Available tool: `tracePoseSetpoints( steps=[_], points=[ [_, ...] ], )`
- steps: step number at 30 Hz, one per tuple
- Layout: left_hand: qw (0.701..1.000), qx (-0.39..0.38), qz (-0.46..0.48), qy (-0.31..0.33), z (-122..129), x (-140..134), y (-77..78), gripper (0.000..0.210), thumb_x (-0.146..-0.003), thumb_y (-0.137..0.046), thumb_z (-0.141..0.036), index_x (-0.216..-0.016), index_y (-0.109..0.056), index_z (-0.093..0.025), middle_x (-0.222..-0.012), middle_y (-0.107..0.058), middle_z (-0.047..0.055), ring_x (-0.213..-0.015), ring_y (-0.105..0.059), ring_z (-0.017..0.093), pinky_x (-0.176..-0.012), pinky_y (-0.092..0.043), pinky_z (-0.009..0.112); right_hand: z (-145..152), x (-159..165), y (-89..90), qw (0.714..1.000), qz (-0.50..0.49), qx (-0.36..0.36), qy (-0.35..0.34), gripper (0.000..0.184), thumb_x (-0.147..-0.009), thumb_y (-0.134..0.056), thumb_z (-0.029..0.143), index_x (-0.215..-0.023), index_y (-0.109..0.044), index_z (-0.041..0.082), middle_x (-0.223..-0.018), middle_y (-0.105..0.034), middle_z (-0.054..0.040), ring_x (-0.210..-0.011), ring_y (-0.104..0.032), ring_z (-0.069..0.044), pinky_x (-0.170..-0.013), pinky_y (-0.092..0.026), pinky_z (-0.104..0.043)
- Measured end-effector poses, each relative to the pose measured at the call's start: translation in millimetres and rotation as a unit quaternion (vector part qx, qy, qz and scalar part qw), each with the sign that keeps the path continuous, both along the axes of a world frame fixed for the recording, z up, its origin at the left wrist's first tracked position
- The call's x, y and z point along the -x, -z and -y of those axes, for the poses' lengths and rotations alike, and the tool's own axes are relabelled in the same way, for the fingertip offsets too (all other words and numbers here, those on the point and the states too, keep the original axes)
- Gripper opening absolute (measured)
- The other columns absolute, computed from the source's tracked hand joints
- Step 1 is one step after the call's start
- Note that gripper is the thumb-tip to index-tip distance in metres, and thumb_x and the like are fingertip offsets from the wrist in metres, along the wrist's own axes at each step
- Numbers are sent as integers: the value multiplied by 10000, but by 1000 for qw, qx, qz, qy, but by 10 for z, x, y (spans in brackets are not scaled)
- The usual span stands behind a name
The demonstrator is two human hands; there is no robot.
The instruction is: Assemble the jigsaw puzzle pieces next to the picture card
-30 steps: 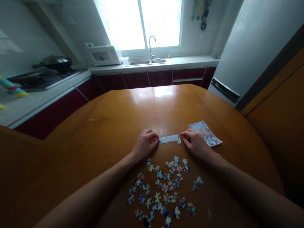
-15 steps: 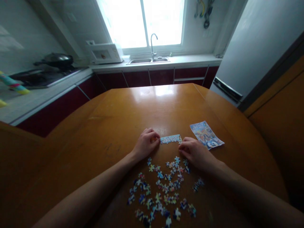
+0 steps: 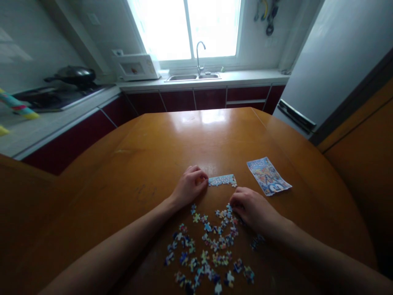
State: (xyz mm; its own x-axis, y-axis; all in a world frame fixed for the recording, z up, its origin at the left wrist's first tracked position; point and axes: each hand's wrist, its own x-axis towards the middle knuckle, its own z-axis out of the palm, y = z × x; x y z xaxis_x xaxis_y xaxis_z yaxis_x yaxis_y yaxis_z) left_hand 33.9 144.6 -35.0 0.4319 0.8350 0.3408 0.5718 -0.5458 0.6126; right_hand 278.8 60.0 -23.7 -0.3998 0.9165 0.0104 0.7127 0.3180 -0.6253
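Brown wood, glossy toward the window, makes up the tabletop in the head view. Joined puzzle strip lies flat near mid-table, pale blue with lettering, its long far edge straight, its near edge knobbed. Left hand at the strip's left end: fingers curled toward the thumb, tips at the edge; cannot tell whether they pinch it or only steady it. Right hand sits nearer the person, below the strip's right end and apart from it, fingers bent and bunched beside the upper right loose pieces; whether a piece is grasped, cannot tell, fingertips partly hidden. Loose pieces spread in clusters between the forearms, blues, yellows and whites mixed. Printed picture sheet lies beyond the right hand, right of the strip, set at a slant. Background counter: sink with 2 basins, curved faucet, white microwave; dark pan at left.
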Motion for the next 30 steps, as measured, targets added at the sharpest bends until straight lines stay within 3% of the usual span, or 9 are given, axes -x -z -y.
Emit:
tracePoseSetpoints(
  steps=[8,16,24,30],
  points=[
    [1000,1,-1,2,9,-2,0,73,-862,-655,-193,-802,-696,-200,-858,-606,29,-897,-555,198,-836,-467,347,39,44,-64,1000,-1,-21,2,201,-811,-582,-11,-788,-607,187,-935,-637,-61,-911,-544,-217,-799,-463,-351],
    [1000,-7,-3,7,1,0,19,71,-861,-656,-183,-810,-700,-204,-860,-612,26,-894,-559,198,-826,-466,341,29,38,-51,999,-41,0,-15,212,-750,-646,-9,-737,-570,187,-892,-626,-37,-875,-547,-186,-780,-457,-316],
    [1000,-17,-3,16,6,0,21,70,-861,-664,-175,-809,-698,-209,-867,-623,30,-903,-563,201,-839,-480,351,-42,64,-47,983,-168,69,18,109,-791,-638,90,-739,-645,186,-671,-649,8,-613,-552,-129,-575,-418,-259],
    [993,-58,-38,99,42,-29,-13,120,-930,-606,-215,-969,-718,-231,-986,-671,56,-974,-554,216,-894,-486,381,-300,-18,45,975,-201,-10,95,94,-836,-620,155,-844,-710,184,-795,-722,-28,-726,-631,-163,-665,-471,-290]
  ],
)
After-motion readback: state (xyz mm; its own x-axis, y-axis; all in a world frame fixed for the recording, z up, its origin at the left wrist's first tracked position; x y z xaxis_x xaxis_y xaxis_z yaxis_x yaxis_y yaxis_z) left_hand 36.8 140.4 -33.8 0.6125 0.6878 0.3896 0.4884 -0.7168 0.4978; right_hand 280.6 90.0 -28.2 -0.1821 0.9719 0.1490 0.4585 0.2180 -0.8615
